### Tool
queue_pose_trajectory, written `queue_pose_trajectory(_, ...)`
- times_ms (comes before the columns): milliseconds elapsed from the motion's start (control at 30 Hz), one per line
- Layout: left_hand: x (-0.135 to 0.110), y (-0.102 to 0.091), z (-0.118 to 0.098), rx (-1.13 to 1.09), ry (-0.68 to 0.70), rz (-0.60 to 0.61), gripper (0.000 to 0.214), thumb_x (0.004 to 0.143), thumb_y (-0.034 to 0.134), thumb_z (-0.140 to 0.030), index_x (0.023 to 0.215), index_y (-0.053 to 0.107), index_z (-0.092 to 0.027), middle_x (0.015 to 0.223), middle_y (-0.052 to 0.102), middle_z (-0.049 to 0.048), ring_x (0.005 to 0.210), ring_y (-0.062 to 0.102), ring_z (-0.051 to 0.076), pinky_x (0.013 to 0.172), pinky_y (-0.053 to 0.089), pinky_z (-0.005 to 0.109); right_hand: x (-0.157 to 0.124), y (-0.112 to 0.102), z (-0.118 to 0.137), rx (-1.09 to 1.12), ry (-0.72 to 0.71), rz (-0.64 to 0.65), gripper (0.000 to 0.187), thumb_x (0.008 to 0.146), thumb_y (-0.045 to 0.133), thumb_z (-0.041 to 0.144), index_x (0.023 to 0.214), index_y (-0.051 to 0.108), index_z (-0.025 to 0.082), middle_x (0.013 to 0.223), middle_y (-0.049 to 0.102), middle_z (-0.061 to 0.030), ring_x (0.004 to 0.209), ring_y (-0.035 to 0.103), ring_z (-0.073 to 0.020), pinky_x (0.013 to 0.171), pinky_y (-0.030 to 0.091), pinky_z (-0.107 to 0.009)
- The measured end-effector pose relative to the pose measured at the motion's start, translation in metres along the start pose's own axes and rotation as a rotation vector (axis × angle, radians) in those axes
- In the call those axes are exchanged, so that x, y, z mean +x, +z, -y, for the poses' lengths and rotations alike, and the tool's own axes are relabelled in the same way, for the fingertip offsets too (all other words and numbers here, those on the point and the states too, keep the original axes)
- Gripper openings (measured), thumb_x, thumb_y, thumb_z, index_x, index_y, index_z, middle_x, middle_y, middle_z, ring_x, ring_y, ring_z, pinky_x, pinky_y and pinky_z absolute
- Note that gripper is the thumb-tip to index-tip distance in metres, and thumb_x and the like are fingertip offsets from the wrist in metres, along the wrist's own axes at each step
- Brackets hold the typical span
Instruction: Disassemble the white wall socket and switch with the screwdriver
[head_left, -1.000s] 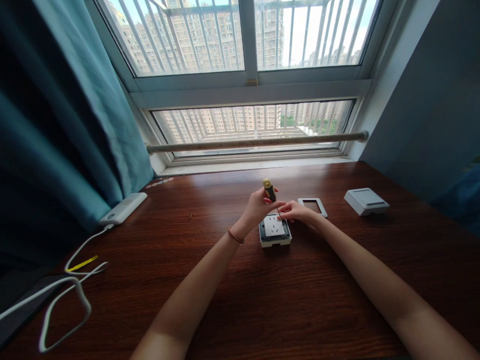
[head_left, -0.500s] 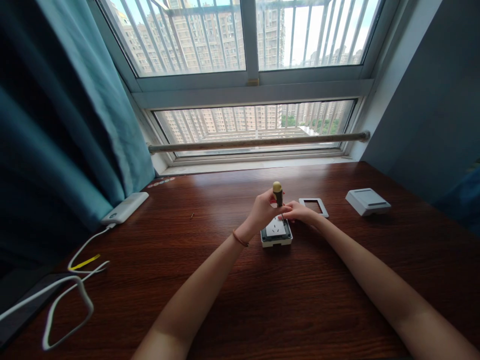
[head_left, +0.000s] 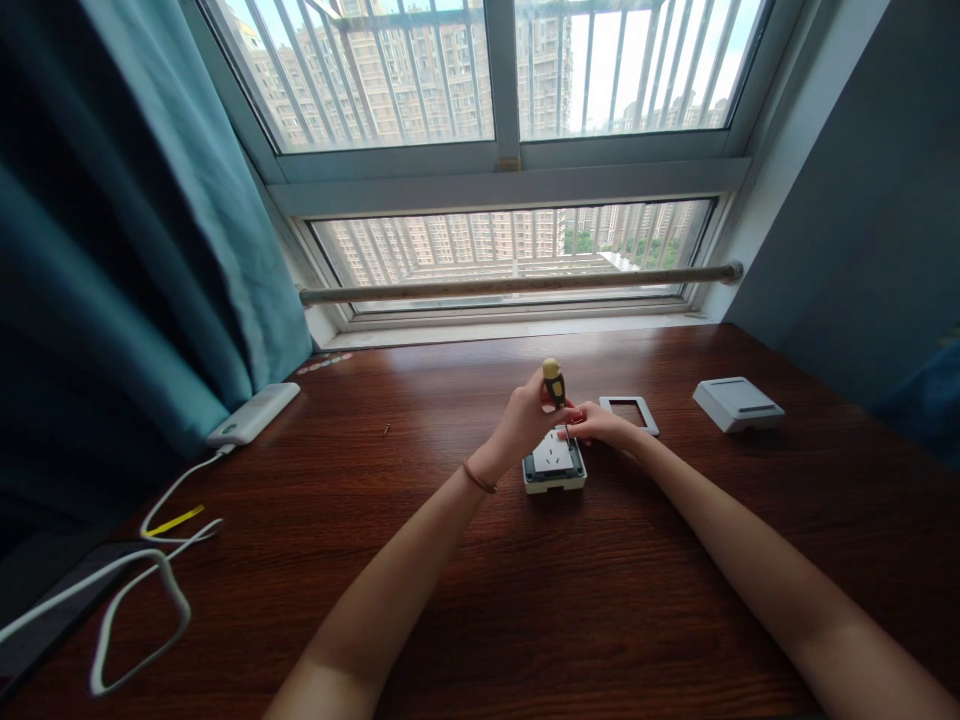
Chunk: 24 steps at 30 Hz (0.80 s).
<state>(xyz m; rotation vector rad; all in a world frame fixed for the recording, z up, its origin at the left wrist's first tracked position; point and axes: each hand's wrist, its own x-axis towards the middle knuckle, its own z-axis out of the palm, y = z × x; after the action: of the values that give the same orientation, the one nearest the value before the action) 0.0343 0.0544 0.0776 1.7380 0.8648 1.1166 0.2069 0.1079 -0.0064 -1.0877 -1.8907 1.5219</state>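
Note:
A white wall socket in its mounting box [head_left: 553, 468] rests on the dark wooden desk [head_left: 525, 600]. My left hand [head_left: 525, 415] grips a small screwdriver [head_left: 553, 382] with a yellow and black handle, held upright over the socket's far right corner. My right hand [head_left: 600, 422] rests at that same corner, its fingertips against the screwdriver's thin shaft and the socket's edge. The tip of the screwdriver is hidden between my fingers.
A white square frame [head_left: 630, 412] lies just right of my hands, with a white switch box [head_left: 737, 403] further right. A small screw [head_left: 386, 430] lies to the left. At far left sit a white power bank [head_left: 253, 413] and looped white cables [head_left: 142, 590].
The screwdriver handle has swung from a leftward tilt to nearly upright above the socket's corner. Both hands have stayed at the socket.

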Motion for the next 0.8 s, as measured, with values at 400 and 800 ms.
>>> queue_pose_trajectory(400,0.0019,-0.006,-0.002,-0.009,0.031,0.059,0.037,0.071,0.067,-0.026,0.098,0.044,-0.016,0.084,0.064,0.0066,0.081,0.063,0.019,0.079,0.048,0.036,-0.0004,-0.0001,0.0014,-0.007,0.009,0.021,0.04,0.06,0.072,0.046,0.081,0.069,0.012,0.06,0.057,0.0007,0.046,0.04,-0.0057,0.04,0.031,-0.019)
queue_pose_trajectory(800,0.0008,-0.0018,-0.0048,-0.218,0.059,0.17,0.039,0.074,0.065,-0.024,0.103,0.041,-0.015,0.094,0.061,0.0105,0.089,0.061,0.019,0.08,0.048,0.033,-0.0003,-0.0007,0.0027,-0.004,0.017,0.015,0.038,0.059,0.073,0.045,0.077,0.068,0.012,0.059,0.056,0.0013,0.045,0.041,-0.0058,0.04,0.031,-0.02)
